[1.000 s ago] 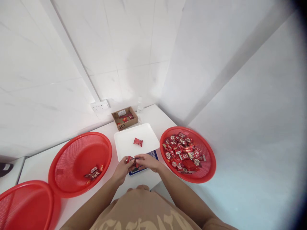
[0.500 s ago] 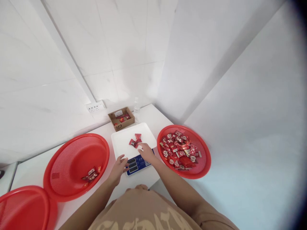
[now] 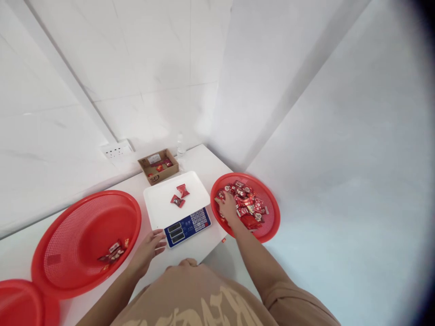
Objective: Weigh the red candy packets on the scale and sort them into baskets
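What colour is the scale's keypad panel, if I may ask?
Blue; the keypad panel shows best in head view.

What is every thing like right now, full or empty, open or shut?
Right basket: heaped with red sweets.
Middle basket: nearly empty, few sweets.
Corner basket: mostly out of view.
Scale tray: two sweets on it.
Cardboard box: open, few red packets inside.
Bottle: upright.
Left hand: open, empty, beside the scale.
Right hand: down among the right basket's sweets; grip unclear.
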Tool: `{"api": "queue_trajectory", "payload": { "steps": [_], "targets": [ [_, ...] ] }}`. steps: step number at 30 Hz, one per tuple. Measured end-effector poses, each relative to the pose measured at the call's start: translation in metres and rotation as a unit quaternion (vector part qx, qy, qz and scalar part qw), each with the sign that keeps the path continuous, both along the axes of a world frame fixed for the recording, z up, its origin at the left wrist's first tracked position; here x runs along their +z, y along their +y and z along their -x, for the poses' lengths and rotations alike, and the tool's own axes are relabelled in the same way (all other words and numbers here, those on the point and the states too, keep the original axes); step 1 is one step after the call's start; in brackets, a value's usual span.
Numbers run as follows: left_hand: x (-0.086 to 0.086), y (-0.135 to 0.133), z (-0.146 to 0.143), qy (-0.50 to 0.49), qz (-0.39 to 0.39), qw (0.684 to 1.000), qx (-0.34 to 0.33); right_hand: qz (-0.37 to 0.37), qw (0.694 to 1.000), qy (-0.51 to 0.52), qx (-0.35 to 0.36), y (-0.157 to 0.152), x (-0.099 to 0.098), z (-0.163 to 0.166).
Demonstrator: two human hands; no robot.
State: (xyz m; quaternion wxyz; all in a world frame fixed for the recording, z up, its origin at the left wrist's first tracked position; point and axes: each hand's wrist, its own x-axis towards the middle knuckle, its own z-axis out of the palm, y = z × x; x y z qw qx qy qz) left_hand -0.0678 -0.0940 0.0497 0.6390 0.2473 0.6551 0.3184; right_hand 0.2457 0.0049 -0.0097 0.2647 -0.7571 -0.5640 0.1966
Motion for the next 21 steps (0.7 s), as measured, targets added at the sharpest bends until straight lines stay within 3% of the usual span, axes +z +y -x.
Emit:
{"api": "queue_trajectory", "payload": {
  "steps": [2, 4, 7, 11, 14, 17, 21],
  "targets": [
    [-0.003, -0.004, 0.005, -0.003, 0.006, 1.0, -0.009, 0.131, 0.987, -0.07, -0.062, -0.02, -0.009, -0.044],
    [-0.003, -0.006, 0.007, -0.006, 0.009, 1.0, -0.012, 0.268, 0.954, -0.103, -0.089, -0.039, -0.019, -0.077],
    [0.001, -0.005, 0.003, -0.008, 0.013, 1.0, -0.016, 0.326, 0.938, -0.104, -0.056, -0.056, -0.031, -0.097],
    [0.007, -0.001, -0.008, -0.01, 0.02, 0.999, -0.025, 0.265, 0.959, -0.059, -0.085, -0.056, -0.037, -0.09],
    [0.008, 0.001, -0.014, -0.013, 0.018, 0.999, -0.043, 0.185, 0.956, 0.155, -0.166, -0.047, -0.036, -0.083],
    [0.007, -0.001, -0.013, -0.015, 0.019, 0.998, -0.052, 0.117, 0.889, 0.382, -0.223, -0.041, -0.032, -0.082],
    [0.004, -0.005, -0.007, -0.017, 0.031, 0.998, -0.049, 0.084, 0.816, 0.52, -0.238, -0.039, -0.022, -0.086]
  ]
}}
